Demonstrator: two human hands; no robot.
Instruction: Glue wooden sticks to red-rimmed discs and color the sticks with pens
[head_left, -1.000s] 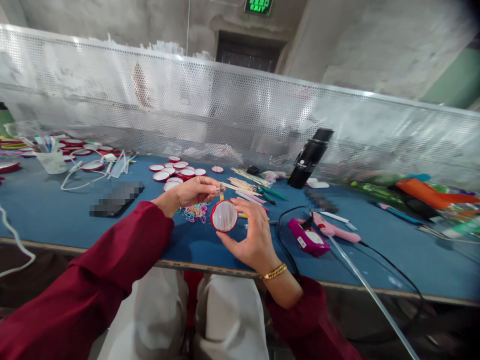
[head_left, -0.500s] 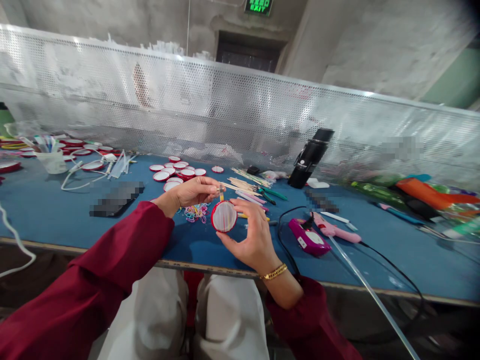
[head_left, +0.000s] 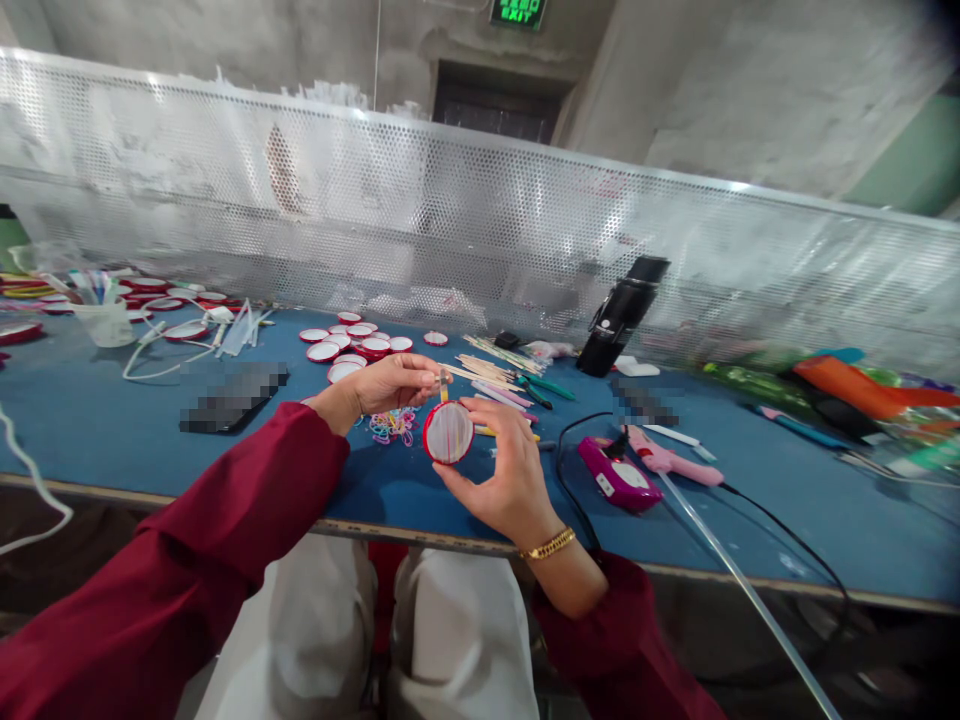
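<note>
My right hand [head_left: 501,465] grips a small round disc [head_left: 450,434] with a red rim and a pale, shiny face, thumb below and fingers along its upper right edge. At the disc's top stands a short yellowish strip [head_left: 444,392] with a shiny upper end. My left hand [head_left: 397,383] pinches this strip between thumb and forefinger; whether it is fixed to the disc I cannot tell. Just below my left hand lies a heap of colourful small clips [head_left: 393,426] on the blue table [head_left: 360,490]. Behind it sit several similar red-rimmed discs [head_left: 346,371].
Wooden sticks [head_left: 491,372] and green-handled pliers [head_left: 551,388] lie beyond my hands. To the right are a purple power block [head_left: 621,478], a pink glue gun [head_left: 675,460] with its cord, and a black bottle [head_left: 621,318]. A dark phone-like slab [head_left: 234,398] rests left; a perforated metal screen [head_left: 480,220] stands behind.
The disc has shifted very slightly to the right, and the streaks on its face look different. Both hands keep their grip in nearly the same place.
</note>
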